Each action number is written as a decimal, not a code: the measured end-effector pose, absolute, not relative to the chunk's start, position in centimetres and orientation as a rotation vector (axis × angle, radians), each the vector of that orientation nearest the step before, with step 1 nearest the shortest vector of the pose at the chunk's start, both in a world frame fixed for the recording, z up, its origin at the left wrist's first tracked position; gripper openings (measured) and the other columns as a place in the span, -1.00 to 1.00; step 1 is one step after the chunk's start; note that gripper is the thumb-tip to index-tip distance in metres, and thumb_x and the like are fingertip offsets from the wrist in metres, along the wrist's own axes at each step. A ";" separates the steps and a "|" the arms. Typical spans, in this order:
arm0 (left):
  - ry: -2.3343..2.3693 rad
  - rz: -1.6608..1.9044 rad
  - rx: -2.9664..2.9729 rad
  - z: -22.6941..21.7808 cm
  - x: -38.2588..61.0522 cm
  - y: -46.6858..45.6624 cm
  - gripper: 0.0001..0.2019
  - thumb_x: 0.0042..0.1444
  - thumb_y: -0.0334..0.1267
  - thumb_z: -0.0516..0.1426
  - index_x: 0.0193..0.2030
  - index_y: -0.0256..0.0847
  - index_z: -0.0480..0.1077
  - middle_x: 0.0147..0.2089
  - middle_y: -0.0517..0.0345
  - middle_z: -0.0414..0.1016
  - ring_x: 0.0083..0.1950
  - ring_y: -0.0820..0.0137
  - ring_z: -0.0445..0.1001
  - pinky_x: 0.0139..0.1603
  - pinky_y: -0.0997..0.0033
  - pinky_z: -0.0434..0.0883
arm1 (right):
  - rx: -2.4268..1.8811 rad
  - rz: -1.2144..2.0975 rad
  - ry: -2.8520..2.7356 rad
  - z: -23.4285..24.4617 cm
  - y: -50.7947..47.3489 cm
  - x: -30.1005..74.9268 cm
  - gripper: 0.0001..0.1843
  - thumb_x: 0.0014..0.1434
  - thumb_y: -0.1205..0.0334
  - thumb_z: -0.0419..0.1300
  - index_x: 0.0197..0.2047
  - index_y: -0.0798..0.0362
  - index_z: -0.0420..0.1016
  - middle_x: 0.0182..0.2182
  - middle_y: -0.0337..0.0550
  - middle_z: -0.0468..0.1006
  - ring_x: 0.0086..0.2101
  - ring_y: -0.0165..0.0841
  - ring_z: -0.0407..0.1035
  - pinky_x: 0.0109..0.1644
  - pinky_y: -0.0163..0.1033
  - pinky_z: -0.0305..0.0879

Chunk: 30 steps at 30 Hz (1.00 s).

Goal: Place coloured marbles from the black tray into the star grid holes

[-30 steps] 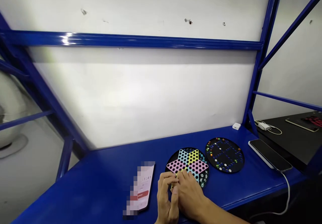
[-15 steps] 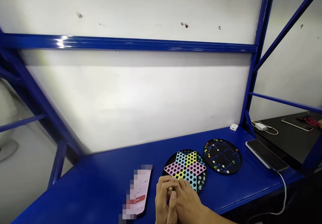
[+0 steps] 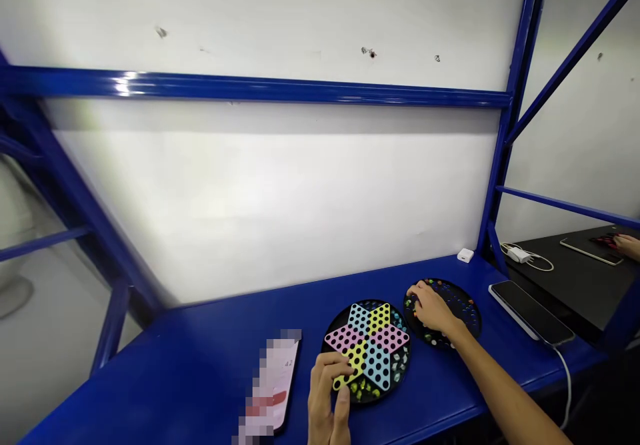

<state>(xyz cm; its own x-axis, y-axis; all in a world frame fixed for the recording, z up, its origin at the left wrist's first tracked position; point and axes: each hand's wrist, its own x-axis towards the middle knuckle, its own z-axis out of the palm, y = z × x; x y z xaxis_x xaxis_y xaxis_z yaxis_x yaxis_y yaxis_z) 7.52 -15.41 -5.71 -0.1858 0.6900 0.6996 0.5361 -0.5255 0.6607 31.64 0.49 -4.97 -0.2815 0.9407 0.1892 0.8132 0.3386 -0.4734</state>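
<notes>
A round black game board with a six-pointed star in pink, blue and yellow lies on the blue table. My left hand grips its near left edge, fingers curled on the rim. Small coloured pegs sit in the board's rim pockets. To its right lies a second round black tray dotted with coloured pegs. My right hand rests on that tray's left part, fingers bent down among the pegs; what they hold, if anything, is hidden.
A phone lies left of the star board. Another phone with a cable lies at the table's right end, a white charger by the wall. Another person's hand shows on the black table at far right. Blue frame bars stand behind.
My right hand left the star board's near edge and reached right onto the second tray. My left hand stayed on the star board, which now shows fully.
</notes>
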 end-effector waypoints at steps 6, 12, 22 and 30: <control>1.422 1.870 1.912 -5.6 7.8 -15.3 -0.66 0.38 -0.01 -0.08 -0.25 -0.12 0.40 -0.18 0.00 0.43 -0.14 0.16 0.45 -0.15 0.12 0.46 | -1.375 0.540 -2.137 -7.7 1.4 33.0 -0.84 0.26 0.28 0.09 -0.23 0.02 0.50 -0.20 -0.11 0.48 -0.18 -0.28 0.40 -0.06 -0.21 0.31; 1.422 1.816 1.899 -5.7 7.6 -15.4 -0.63 0.37 0.03 -0.07 -0.25 -0.15 0.40 -0.17 -0.04 0.42 -0.12 0.14 0.45 -0.12 0.06 0.45 | -1.430 0.459 -1.904 -7.8 3.6 33.7 -0.78 0.24 0.37 0.05 -0.11 0.04 0.47 -0.19 -0.08 0.47 -0.20 -0.28 0.40 -0.04 -0.18 0.34; 1.378 1.845 1.885 -5.7 8.0 -15.3 -0.69 0.35 -0.01 -0.03 -0.23 -0.11 0.42 -0.19 0.02 0.43 -0.13 0.16 0.45 -0.15 0.12 0.44 | -1.459 0.422 -2.161 -7.9 4.8 32.3 -0.86 0.32 0.29 0.05 -0.10 0.02 0.40 -0.09 -0.09 0.33 -0.29 -0.35 0.37 -0.12 -0.21 0.33; 1.407 1.724 1.942 -5.4 7.7 -15.6 -0.65 0.37 -0.01 -0.08 -0.24 -0.14 0.39 -0.21 -0.03 0.42 -0.13 0.15 0.43 -0.15 0.10 0.45 | -1.496 0.347 -2.224 -7.3 5.3 32.0 -0.88 0.36 0.29 0.00 -0.15 0.02 0.36 -0.14 -0.12 0.37 -0.34 -0.35 0.35 -0.23 -0.23 0.26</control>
